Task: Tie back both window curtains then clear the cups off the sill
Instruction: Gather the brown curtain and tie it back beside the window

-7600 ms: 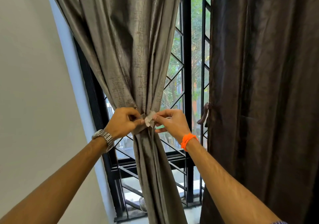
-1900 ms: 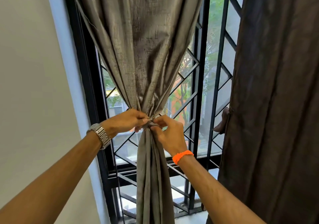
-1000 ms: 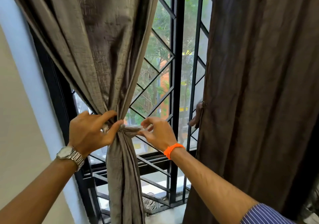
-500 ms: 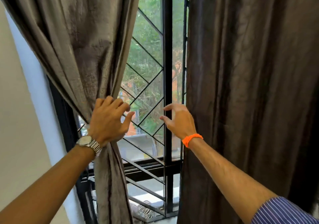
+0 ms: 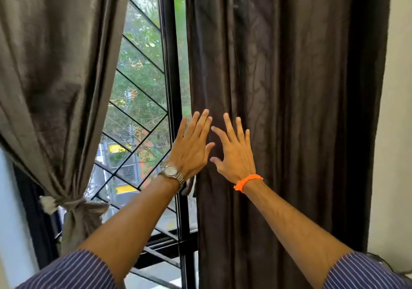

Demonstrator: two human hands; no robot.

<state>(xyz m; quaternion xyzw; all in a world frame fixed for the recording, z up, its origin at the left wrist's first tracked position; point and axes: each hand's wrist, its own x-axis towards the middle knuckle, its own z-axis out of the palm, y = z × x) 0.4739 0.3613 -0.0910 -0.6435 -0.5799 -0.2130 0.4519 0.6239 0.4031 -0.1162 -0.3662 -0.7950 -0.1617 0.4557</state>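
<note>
- Curtain status: the left curtain (image 5: 55, 66) is gathered and bound low down by a pale tieback (image 5: 71, 206), leaving the window grille (image 5: 138, 101) exposed. The right curtain (image 5: 301, 88) hangs loose at full length over its half of the window.
- Grip state: the left hand (image 5: 189, 148) and right hand (image 5: 236, 155) are both spread, fingers straight, pinching nothing. They are raised side by side in front of the right curtain's inner edge. Whether the fingertips touch the cloth cannot be told.
- Handling estimate: the dark fabric appears soft, pliant and fairly heavy, hanging in deep vertical folds. It should bunch easily but fall open again when released.
- Hold point: take the inner edge at about tieback height and sweep the folds toward the wall. Encircle the bundle with one hand while the other brings the tie round.
- Tie: a short dark strip (image 5: 189, 187) hangs at the inner edge just below the left wrist. It is probably this curtain's tie.
- Remaining items: no cups are in view, and the sill cannot be made out clearly behind arms and cloth.
</note>
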